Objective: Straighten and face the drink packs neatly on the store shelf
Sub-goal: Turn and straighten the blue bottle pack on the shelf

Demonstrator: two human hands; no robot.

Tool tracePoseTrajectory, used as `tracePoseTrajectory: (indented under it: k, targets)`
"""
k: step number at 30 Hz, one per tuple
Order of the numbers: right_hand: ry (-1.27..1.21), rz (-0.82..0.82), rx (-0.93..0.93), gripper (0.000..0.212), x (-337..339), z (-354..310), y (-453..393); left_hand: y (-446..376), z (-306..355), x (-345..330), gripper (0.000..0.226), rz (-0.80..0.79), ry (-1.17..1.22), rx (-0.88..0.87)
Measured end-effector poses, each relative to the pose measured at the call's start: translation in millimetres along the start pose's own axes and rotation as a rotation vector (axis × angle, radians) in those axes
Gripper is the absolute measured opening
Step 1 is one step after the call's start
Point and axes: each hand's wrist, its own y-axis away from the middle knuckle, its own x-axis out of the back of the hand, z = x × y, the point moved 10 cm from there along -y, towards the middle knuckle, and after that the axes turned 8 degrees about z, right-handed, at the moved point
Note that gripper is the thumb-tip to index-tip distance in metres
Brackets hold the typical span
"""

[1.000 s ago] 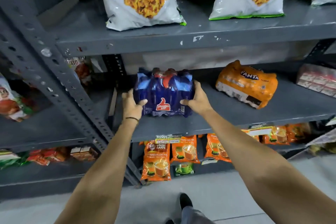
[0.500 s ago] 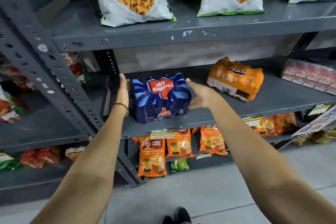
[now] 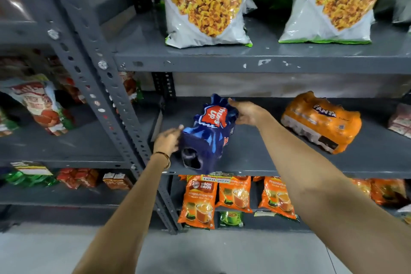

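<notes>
- The snack bags (image 3: 205, 4) in the upper part of the frame are cut off by the top edge.
- The blue drink pack (image 3: 205, 133) at centre is motion-blurred; its small print is unreadable.
- The left hand (image 3: 168, 141) is smeared, fingers indistinct, and its grip cannot be judged.
- The pink packs (image 3: 401, 121) at the right edge are cropped.
- The packets (image 3: 40, 104) at left are blurred, their labels illegible.
- The price tag (image 3: 214, 180) below the pack is too small to read.
</notes>
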Motion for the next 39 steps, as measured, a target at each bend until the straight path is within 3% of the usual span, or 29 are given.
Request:
tracePoseTrajectory:
  k: [3, 6, 7, 9, 11, 13, 15, 16, 18, 19, 25, 29, 32, 35, 39]
  targets:
    - [0.084, 0.008, 0.105, 0.01, -29, -19, -10, 25, -18, -18, 0.044, -0.129, -0.01, 0.092]
    - [0.275, 0.013, 0.22, 0.011, -49, -38, -19, 41, -23, -45, 0.056, -0.296, -0.062, 0.144]
    - [0.37, 0.008, 0.249, 0.018, -54, -41, -22, 37, -23, -45, 0.057, -0.289, -0.075, 0.155]
    - [0.531, -0.014, 0.263, 0.037, -56, -43, -13, 12, -21, -27, 0.06, -0.107, -0.119, 0.165]
    - [0.602, -0.028, 0.248, 0.053, -50, -37, 0, -8, 0, -4, 0.068, 0.129, -0.277, 0.06]
    - [0.64, -0.118, 0.193, 0.06, -43, -22, 14, -20, 44, -9, 0.069, 0.21, -0.445, -0.201]
    - [0.685, -0.259, 0.108, 0.064, -42, -2, 26, -22, 89, -39, 0.064, 0.133, -0.541, -0.438]
    - [0.763, -0.294, 0.09, 0.08, -40, 7, 29, -23, 104, -57, 0.061, 0.066, -0.622, -0.515]
    - [0.919, -0.231, 0.118, 0.113, -30, 11, 28, -27, 111, -87, 0.058, -0.061, -0.828, -0.576]
    - [0.952, -0.172, 0.133, 0.115, -24, 9, 28, -31, 108, -93, 0.056, -0.091, -0.899, -0.581]
    - [1.037, -0.082, 0.237, 0.07, -10, -13, 33, -25, 104, -63, 0.043, 0.13, -0.825, -0.58]
    - [1.008, 0.004, 0.216, 0.078, 21, -21, 32, -19, 93, -50, 0.042, 0.174, -0.748, -0.547]
    - [0.799, 0.035, 0.198, 0.084, 33, -9, 25, -16, 78, -50, 0.053, 0.133, -0.642, -0.456]
    - [0.607, 0.048, 0.213, 0.076, 35, 3, 24, -12, 67, -51, 0.059, 0.093, -0.621, -0.38]
    - [0.608, 0.052, 0.278, 0.066, 32, 6, 33, 2, 59, -37, 0.059, 0.126, -0.608, -0.345]
